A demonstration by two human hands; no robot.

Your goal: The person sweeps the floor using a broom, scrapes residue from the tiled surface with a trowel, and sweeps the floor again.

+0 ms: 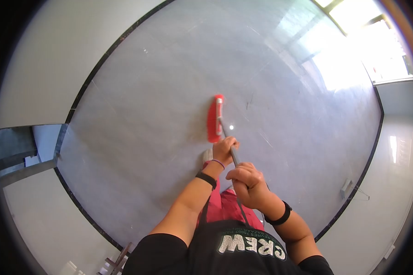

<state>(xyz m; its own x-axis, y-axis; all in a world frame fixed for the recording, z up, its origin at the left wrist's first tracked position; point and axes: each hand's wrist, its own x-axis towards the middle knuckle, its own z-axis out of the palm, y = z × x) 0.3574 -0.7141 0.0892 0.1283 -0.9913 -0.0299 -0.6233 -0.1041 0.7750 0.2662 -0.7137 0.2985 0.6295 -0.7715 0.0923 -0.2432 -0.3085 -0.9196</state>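
A broom [219, 107] with red bristles and a grey handle rests its head on the floor ahead of my feet. Low on the handle, my left hand [225, 150] is wrapped round the shaft. My right hand [248, 181] grips the same handle higher up, closer to my body. Both hands are closed, and the part of the handle inside each fist is hidden. The bristles point to the left.
Smooth grey floor [147, 105] spreads all round, edged by dark skirting and pale walls [69, 55]. A doorway [46, 144] is at the left. Bright windows [376, 41] shine at the upper right. A small grey object [347, 189] sits by the right wall.
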